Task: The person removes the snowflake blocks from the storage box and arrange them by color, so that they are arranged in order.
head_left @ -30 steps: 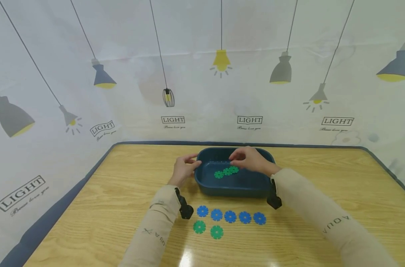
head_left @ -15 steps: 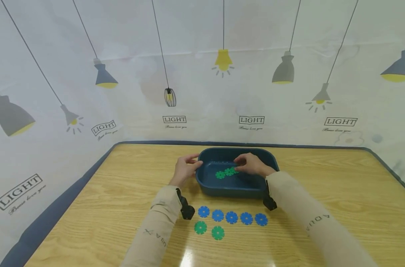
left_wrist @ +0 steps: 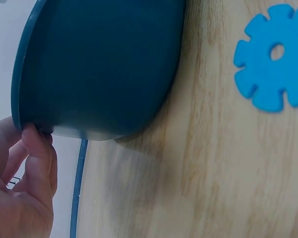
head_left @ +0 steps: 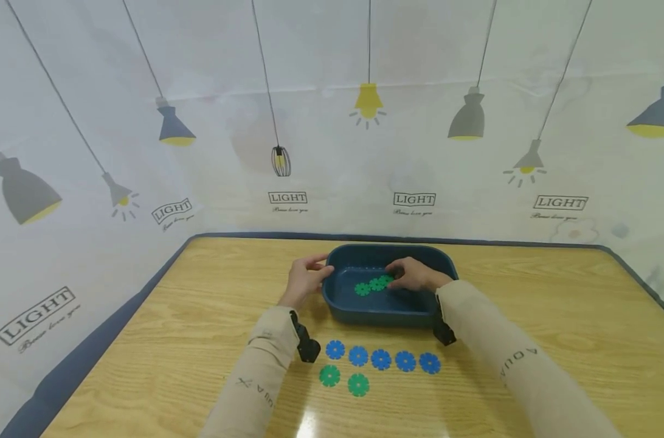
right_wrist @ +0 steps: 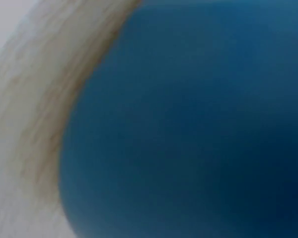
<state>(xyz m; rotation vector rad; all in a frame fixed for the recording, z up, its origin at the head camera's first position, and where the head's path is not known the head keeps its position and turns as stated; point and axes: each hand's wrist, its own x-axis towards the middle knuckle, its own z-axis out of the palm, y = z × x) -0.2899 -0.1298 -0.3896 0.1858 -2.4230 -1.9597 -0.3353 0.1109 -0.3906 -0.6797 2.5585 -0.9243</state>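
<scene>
A dark blue plastic basin (head_left: 387, 317) stands on the wooden table. My left hand (head_left: 303, 281) holds its left end by the rim, with thumb and fingers on the wall (left_wrist: 99, 64) in the left wrist view. Inside the basin lies a short row of green notched discs (head_left: 362, 289). My right hand (head_left: 416, 275) reaches in, its bent fingertips at the rightmost green disc (head_left: 385, 280). Whether they pinch it is too small to tell. In the right wrist view, the basin's blurred outer wall (right_wrist: 179, 119) fills most of the frame and that hand is hidden.
In front of the basin, several blue notched discs (head_left: 380, 359) lie in a row on the table (head_left: 200, 340). Two green table discs (head_left: 358, 384) sit below them, towards the left. A cloth printed with lamps (head_left: 332, 140) hangs behind the table's far edge.
My right hand has lowered from above the green discs to the rightmost one in the basin. The left hand keeps its hold on the rim. The head view has shifted slightly.
</scene>
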